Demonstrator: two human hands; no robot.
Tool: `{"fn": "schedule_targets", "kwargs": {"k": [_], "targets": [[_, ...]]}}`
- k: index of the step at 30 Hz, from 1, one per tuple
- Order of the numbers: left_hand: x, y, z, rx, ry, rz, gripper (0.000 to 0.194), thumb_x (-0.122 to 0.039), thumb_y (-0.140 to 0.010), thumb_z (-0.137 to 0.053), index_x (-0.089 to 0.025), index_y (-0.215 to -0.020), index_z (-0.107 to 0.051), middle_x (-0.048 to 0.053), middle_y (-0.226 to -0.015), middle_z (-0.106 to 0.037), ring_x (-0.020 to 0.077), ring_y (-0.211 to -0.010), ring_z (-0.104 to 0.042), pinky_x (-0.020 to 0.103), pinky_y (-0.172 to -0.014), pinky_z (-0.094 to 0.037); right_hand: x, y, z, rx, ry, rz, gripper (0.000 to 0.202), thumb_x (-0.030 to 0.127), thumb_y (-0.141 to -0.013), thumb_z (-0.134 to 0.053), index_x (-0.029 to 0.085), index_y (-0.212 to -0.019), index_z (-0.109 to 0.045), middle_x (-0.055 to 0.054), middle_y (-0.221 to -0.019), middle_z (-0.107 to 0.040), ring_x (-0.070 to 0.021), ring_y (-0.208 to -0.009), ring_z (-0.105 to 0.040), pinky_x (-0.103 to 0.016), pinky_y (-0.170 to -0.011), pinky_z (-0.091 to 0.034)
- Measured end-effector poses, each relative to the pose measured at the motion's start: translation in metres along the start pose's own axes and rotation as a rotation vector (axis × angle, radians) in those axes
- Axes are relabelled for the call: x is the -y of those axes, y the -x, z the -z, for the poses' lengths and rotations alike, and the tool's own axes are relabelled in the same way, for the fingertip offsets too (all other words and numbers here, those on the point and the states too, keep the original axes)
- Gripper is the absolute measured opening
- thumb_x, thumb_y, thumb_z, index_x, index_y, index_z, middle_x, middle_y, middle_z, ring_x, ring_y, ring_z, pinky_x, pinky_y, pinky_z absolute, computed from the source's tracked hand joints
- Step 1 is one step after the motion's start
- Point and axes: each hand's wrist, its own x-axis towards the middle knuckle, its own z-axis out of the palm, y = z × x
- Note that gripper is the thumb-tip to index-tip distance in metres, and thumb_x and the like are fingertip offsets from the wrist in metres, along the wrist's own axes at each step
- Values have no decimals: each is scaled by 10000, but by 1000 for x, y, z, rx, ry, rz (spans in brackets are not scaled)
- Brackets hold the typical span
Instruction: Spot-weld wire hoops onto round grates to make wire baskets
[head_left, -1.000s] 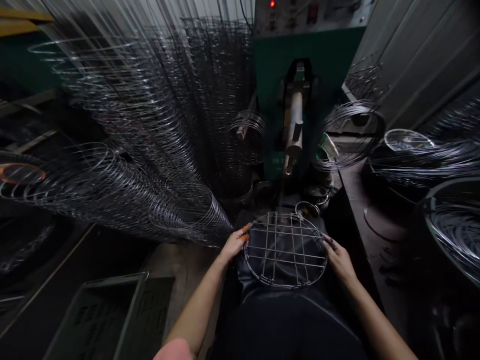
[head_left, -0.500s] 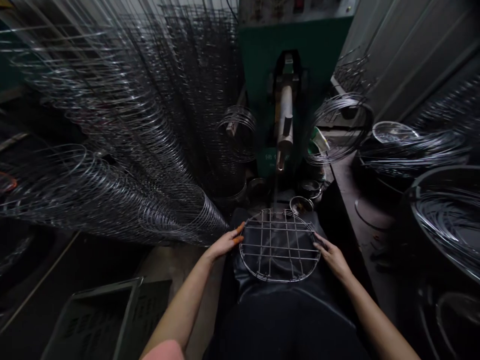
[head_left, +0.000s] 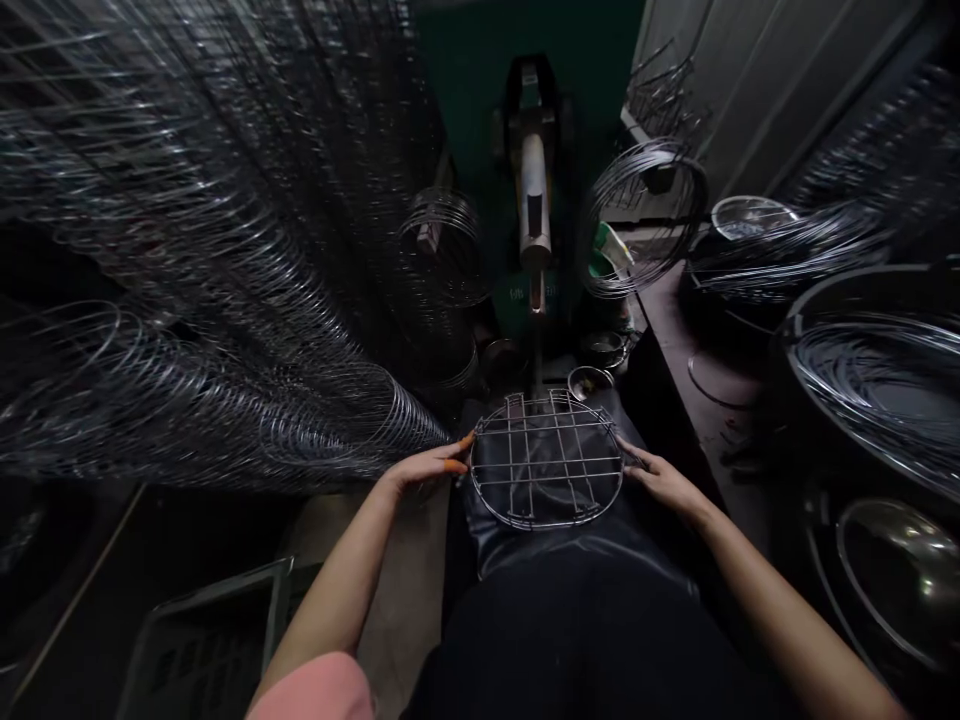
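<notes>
Left hand (head_left: 439, 462) gripping round wire rack (head_left: 547, 462) at nine o'clock, right hand (head_left: 654, 474) clasping it at three, fingers of both closed on rim! Machine electrode (head_left: 535, 200) at twelve, above rack.

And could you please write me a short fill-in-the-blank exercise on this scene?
The number of hands holding the wire rack is ____.
On the left hand, the finger covers are ____ in colour.
The body of the machine beyond the rack is dark ____.
The sleeve at the bottom of the view is ____.

Missing words, in order: two; orange; green; pink.
</notes>
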Motion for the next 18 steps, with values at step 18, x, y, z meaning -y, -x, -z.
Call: {"fn": "schedule_targets", "kwargs": {"k": [18], "targets": [[-7,8,-57,-193,-664,52,1362,-597,-412,-769,-159,-1427,26,189,-1325,-409,358,-1182,-448,371,-932,-376,-26,12,-25,-147,284,-94,974,401,-549,-781,320,-1392,-299,-36,-1125,-641,-306,-1109,-535,-421,-941,-402]]}}
